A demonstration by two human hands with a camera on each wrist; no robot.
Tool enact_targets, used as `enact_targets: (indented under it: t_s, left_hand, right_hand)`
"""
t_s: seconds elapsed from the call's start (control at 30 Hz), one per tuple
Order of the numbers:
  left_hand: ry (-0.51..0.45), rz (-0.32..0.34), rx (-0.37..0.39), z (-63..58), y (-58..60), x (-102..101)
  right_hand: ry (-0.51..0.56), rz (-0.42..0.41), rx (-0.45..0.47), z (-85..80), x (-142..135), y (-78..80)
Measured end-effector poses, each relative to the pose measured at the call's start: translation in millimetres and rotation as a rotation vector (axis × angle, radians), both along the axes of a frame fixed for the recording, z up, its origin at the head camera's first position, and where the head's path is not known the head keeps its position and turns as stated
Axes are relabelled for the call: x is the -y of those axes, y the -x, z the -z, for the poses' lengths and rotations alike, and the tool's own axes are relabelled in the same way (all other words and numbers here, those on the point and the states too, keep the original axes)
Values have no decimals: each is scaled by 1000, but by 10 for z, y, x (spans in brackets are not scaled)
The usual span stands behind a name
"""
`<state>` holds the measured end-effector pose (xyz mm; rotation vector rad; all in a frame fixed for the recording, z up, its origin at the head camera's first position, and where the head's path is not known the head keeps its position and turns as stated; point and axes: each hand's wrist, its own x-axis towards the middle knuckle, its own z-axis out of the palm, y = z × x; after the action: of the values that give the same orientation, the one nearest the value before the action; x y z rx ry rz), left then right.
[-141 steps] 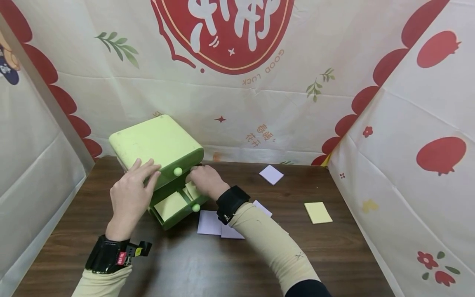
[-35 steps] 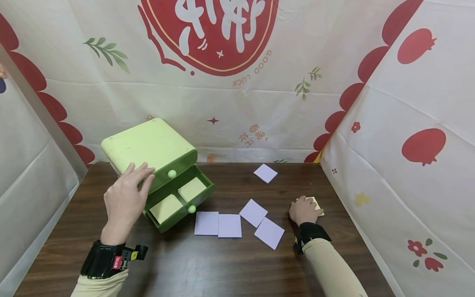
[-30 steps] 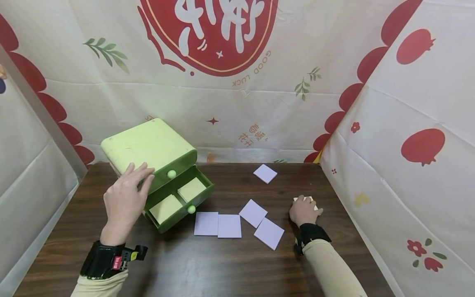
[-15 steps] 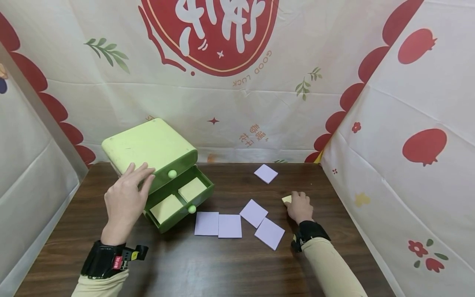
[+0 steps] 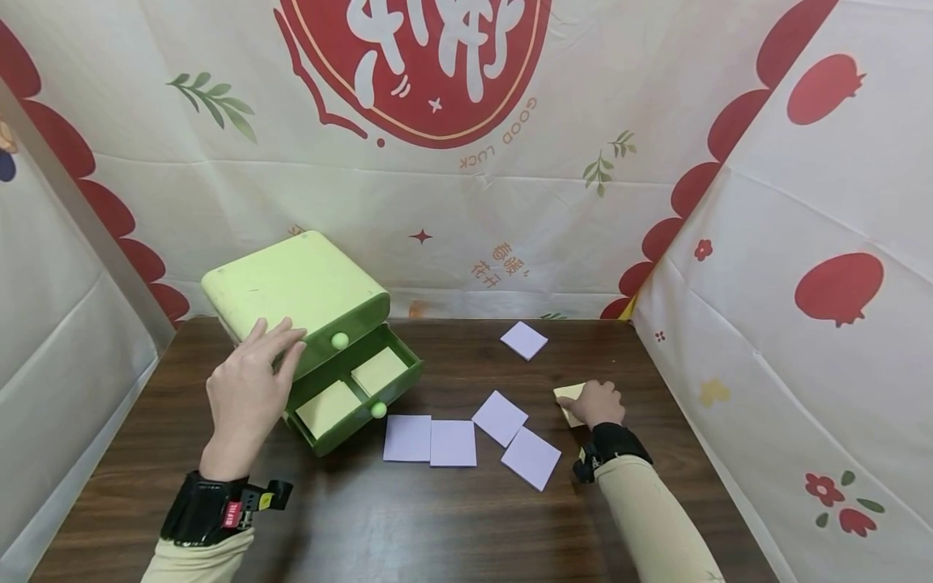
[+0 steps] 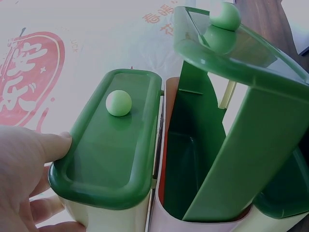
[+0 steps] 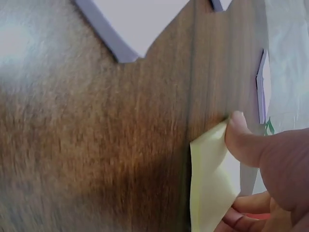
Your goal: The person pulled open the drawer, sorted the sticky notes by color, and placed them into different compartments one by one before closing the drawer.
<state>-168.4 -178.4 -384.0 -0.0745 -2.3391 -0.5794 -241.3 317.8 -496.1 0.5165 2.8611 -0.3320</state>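
In the head view my right hand [image 5: 601, 403] pinches a pale yellow sticky note pad [image 5: 568, 393] low over the right of the table. The right wrist view shows the thumb on one edge of this pad [image 7: 212, 176] and fingers on its far side. My left hand [image 5: 246, 397] holds the front edge of a light green drawer cabinet [image 5: 313, 271], its thumb at the shut upper drawer [image 6: 104, 154]. The lower drawer [image 5: 350, 424] is pulled out. Yellow pads [image 5: 328, 408] lie in both of its compartments.
Two purple sticky note pads [image 5: 407, 438] lie side by side before the cabinet. Two more, one purple pad [image 5: 500, 418] and another purple pad [image 5: 531, 458], lie slanted to their right. A lone purple pad [image 5: 524, 340] lies near the back curtain [image 5: 466, 202].
My right hand has left the lower drawer, reached right, and taken hold of the yellow pad, which has shifted left. The left hand keeps its place on the cabinet.
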Motion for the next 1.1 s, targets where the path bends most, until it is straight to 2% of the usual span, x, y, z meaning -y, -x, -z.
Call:
enact_targets:
  t_s: [0.43, 0.7, 1.1]
  left_hand:
    - [-1, 0, 1, -7, -2, 0]
    - [-5, -2, -5, -13, -8, 3]
    - [3, 2, -11, -3, -6, -4]
  right_hand:
    - [167, 61, 32, -11, -26, 27]
    - [180, 41, -46, -39, -56, 31]
    - [266, 23, -92, -104, 21, 90]
